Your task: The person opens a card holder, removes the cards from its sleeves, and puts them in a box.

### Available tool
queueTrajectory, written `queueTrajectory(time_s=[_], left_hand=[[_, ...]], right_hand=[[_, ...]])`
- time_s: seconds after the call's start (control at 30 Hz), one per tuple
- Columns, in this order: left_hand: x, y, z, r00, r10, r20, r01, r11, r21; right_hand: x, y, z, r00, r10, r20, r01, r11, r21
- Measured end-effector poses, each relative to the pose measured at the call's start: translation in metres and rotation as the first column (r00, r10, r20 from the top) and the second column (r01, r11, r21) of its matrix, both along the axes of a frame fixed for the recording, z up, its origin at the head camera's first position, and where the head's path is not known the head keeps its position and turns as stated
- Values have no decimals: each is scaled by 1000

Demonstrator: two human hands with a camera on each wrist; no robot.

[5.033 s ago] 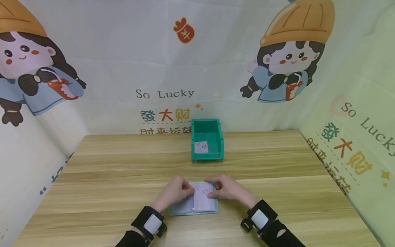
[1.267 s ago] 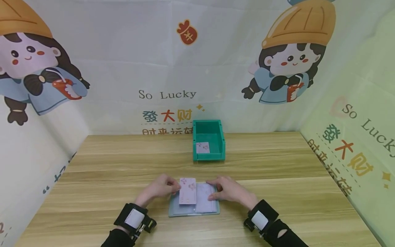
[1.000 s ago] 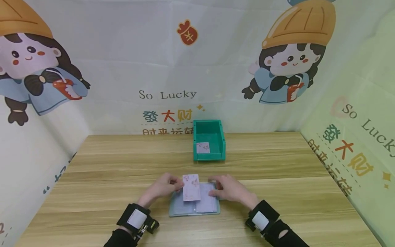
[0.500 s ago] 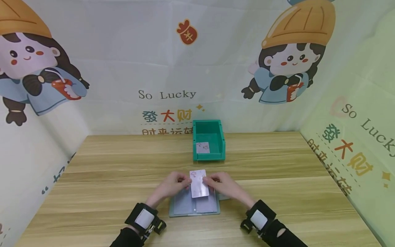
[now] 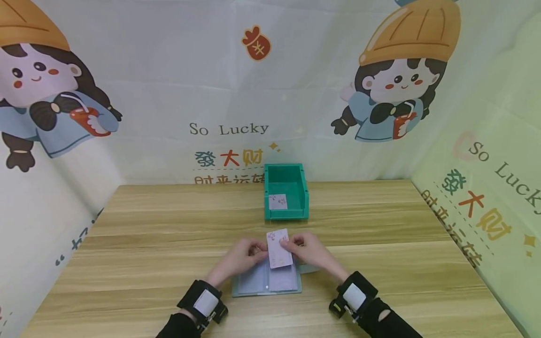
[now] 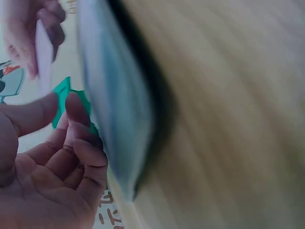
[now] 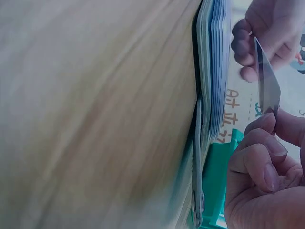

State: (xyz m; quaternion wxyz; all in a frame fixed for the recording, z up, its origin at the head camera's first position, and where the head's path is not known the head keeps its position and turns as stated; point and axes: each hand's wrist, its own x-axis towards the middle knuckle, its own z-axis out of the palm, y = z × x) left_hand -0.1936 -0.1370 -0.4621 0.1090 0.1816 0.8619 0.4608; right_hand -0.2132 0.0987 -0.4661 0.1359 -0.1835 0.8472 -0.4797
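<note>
Raised over a card holder (image 5: 250, 282), a pale pink card (image 5: 277, 257) with a small floral print is pinched by my right hand (image 5: 312, 249). Thumb and index finger grip its edge in the right wrist view. My left hand (image 5: 245, 254) is beside the card's left edge; the left wrist view shows its thumb and index finger parted, the card (image 6: 44, 59) beyond them. The light blue holder lies spread on the table, clear sleeves facing up. Its stacked pages (image 7: 218, 67) show edge-on in the right wrist view.
A green bin (image 5: 287, 215) stands at the back of the wooden table (image 5: 169, 216), near the printed backdrop. Another pink card (image 5: 277, 202) lies inside it. The holder's strap (image 5: 309, 268) sticks out to the right, with a snap at its end.
The card has come off the holder's right page in my left hand, then up and rightward. My right hand left the page and took hold of it; my left fingers have let go.
</note>
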Motion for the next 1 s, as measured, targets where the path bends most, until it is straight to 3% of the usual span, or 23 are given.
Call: queueTrajectory(time_s=[0.37,0.73,1.0], left_hand=[[2,5,-5,999,-36,24,39,986,-162],[4,10,-5,1000,-27,-3,26,978,-207],[4,10,-5,1000,-26,-5,25,976,-216]], right_hand=[[-13,5,12,998,-42,-47,42,999,-6],[-49,6,30,985,-89,-145,95,995,40],[-66,1,46,974,-138,-181,160,980,115]])
